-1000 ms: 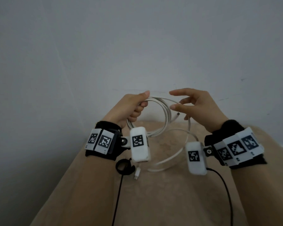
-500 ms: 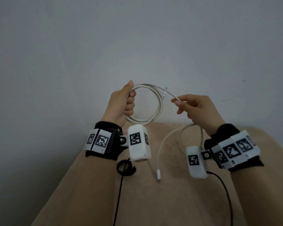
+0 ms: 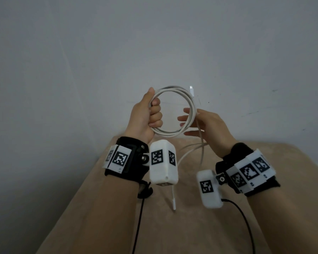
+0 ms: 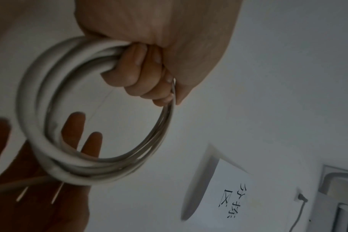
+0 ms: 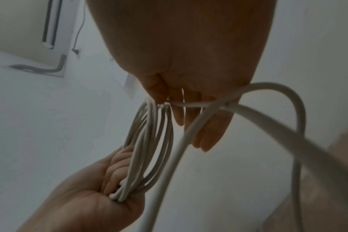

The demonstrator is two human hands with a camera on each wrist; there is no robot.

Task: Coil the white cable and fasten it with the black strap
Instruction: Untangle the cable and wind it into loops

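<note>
The cable point(image 3: 174, 110) is being held as a coil of several loops above the worktop point(image 3: 173, 231), in front of the wall point(image 3: 154, 43). One side of the coil is being gripped by the left hand point(image 3: 145, 116), fingers curled tightly round the bundled strands. The opposite side is being touched by the right hand point(image 3: 207, 123), whose fingers are being kept straight and spread behind the loops; nothing is being clasped by it. One plug point(image 3: 191, 88) is being carried at the top of the coil. A loose tail is being left hanging from the coil past the right palm down to the worktop, where the second plug point(image 3: 174, 203) is lying.

The strap point(image 3: 145, 191) is lying on the worktop just under the left wrist, partly hidden by the wristband; it is not touching the coil.

No containers are being seen. The worktop is being covered in a beige cloth. In the left wrist view a paper sign point(image 4: 228, 193) with handwritten characters is being shown on the pale wall, with a wall socket point(image 4: 301, 198) beside it.
</note>
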